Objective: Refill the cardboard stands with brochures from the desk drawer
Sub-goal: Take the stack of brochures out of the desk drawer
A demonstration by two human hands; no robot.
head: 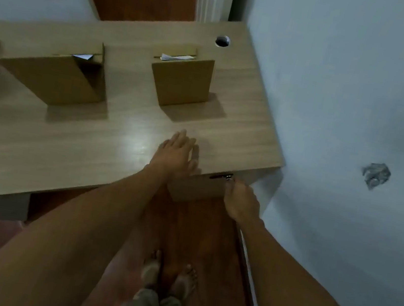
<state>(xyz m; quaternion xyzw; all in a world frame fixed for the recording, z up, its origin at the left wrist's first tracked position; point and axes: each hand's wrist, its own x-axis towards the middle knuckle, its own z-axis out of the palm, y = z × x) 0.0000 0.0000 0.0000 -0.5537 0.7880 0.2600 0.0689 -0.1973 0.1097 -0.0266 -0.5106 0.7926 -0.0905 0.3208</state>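
Opening the desk drawer [196, 188]: left hand [175, 152] flat and open on the desk [63, 145], bracing; right hand [240, 199] pinching at the drawer's key [222, 176]. Best pulled straight outward. Brochures hidden inside; cardboard stands [180, 82] waiting behind

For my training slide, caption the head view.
Left hand flat on light wooden desk, right hand at drawer handle.
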